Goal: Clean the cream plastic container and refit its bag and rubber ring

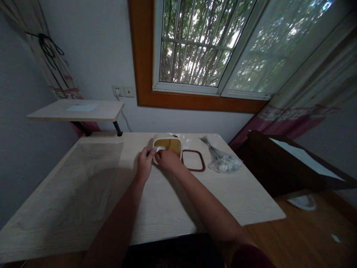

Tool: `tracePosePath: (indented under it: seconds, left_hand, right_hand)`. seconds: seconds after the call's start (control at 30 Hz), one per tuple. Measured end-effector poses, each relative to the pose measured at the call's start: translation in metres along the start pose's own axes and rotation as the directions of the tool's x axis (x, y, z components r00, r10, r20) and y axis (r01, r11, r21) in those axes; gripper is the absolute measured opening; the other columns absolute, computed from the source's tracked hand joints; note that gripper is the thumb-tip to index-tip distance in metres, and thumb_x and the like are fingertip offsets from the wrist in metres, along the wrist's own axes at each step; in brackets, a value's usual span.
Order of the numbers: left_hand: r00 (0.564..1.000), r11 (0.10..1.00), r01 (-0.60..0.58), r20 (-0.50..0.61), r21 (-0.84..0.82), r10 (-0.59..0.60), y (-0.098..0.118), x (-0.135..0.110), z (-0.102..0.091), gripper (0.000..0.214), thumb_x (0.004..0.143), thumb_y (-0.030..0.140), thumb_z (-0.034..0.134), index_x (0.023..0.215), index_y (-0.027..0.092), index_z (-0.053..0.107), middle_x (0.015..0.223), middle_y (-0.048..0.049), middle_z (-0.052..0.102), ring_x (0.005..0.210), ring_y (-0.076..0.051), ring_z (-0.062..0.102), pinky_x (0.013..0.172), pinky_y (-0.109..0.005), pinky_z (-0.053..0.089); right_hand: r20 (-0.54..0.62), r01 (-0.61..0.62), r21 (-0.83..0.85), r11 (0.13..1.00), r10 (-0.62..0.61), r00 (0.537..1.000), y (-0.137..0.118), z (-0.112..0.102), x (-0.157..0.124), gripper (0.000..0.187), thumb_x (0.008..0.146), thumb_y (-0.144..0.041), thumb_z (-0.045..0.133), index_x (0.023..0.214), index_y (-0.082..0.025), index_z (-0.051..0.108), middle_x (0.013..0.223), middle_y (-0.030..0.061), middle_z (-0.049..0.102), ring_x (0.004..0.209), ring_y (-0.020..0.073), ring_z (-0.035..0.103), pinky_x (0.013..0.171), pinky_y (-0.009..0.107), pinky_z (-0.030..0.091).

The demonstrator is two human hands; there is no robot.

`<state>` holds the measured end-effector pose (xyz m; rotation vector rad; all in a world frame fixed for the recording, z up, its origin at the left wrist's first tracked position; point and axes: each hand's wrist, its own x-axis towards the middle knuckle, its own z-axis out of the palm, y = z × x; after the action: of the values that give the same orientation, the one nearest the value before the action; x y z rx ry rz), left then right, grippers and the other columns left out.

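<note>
A cream square container (175, 143) stands open on the pale wooden table (156, 201), near its far edge. My left hand (145, 162) and my right hand (167, 159) meet at the container's near left rim. Both pinch a small white piece (159, 149), too small to name. A dark red ring-shaped frame (193, 160), perhaps a lid seal, lies flat just right of the container. A clear plastic bag (221, 160) with white bits in it, its neck twisted, rests further right.
A small raised shelf (76, 110) with a paper sheet stands at the table's far left corner. A clear plastic sheet (83, 178) covers the table's left part. A dark cabinet (292, 167) stands to the right on the wooden floor. The window wall is behind.
</note>
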<state>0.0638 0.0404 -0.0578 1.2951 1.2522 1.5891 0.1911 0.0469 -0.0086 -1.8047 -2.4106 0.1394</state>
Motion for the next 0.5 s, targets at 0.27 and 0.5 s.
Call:
tracePosePath:
  seconds: [0.27, 0.5]
  left_hand:
    - [0.999, 1.000, -0.025, 0.042, 0.005, 0.024, 0.009, -0.003, 0.000, 0.033, 0.086, 0.049, 0.063, 0.074, 0.019, 0.054, 0.068, 0.0032, 0.052, 0.066, -0.012, 0.049, 0.063, -0.023, 0.039]
    - [1.000, 1.000, 0.002, 0.024, -0.005, -0.001, 0.004, 0.000, -0.002, 0.036, 0.083, 0.052, 0.065, 0.074, 0.019, 0.055, 0.067, 0.0028, 0.053, 0.064, -0.012, 0.049, 0.059, -0.023, 0.039]
  right_hand:
    - [-0.009, 0.278, 0.117, 0.953, -0.279, 0.960, 0.019, -0.026, -0.037, 0.031, 0.098, -0.033, 0.048, 0.107, -0.017, 0.073, 0.104, 0.0102, 0.076, 0.094, 0.0199, 0.069, 0.085, 0.026, 0.045]
    - [-0.053, 0.428, 0.265, 0.864, -0.430, 0.901, 0.037, -0.038, -0.049, 0.035, 0.089, -0.019, 0.061, 0.124, -0.020, 0.066, 0.119, 0.0080, 0.071, 0.109, 0.0179, 0.064, 0.098, 0.027, 0.044]
